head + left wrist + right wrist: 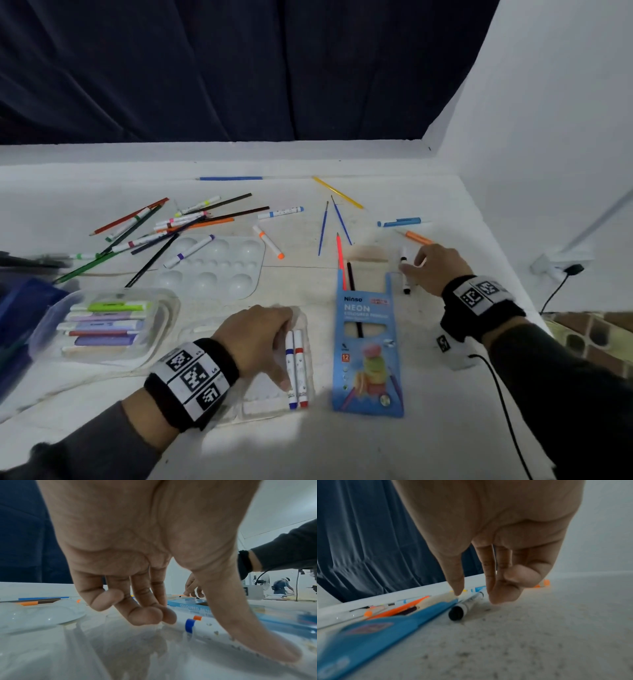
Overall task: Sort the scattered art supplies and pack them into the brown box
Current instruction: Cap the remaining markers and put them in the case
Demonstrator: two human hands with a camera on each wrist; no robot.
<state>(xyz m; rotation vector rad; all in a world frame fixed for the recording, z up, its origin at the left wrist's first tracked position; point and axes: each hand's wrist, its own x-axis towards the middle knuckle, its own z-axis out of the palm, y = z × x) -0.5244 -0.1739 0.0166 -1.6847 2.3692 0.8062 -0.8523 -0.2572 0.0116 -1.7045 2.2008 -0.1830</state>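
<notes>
Left hand [255, 337]: palm down over a clear plastic tray [260, 406] at the near edge of the desk [376, 445]. Fingers loosely bent, thumb straight; fingertips touch the blue-banded marker [291, 368], which lies beside a red-banded marker [300, 368] in the tray. Grip is narrow, nothing lifted.

Right hand [433, 269]: poised over a black-capped marker [405, 274] lying flat just right of the neon pencil box [368, 346]. In the right wrist view thumb and fingers [498, 593] straddle the marker's far end; whether they touch it cannot be told. Grip half-closed, holding nothing clear of the desk.

Pencil box lies flat, flap open, a neon pink pencil [340, 257] and a dark pencil protruding.

Farther out: white paint palette [219, 270], a clear case of highlighters [102, 325] at left, loose pencils and markers [178, 222] scattered behind, two blue paintbrushes [330, 222].

Brown box: not identifiable in any view.
</notes>
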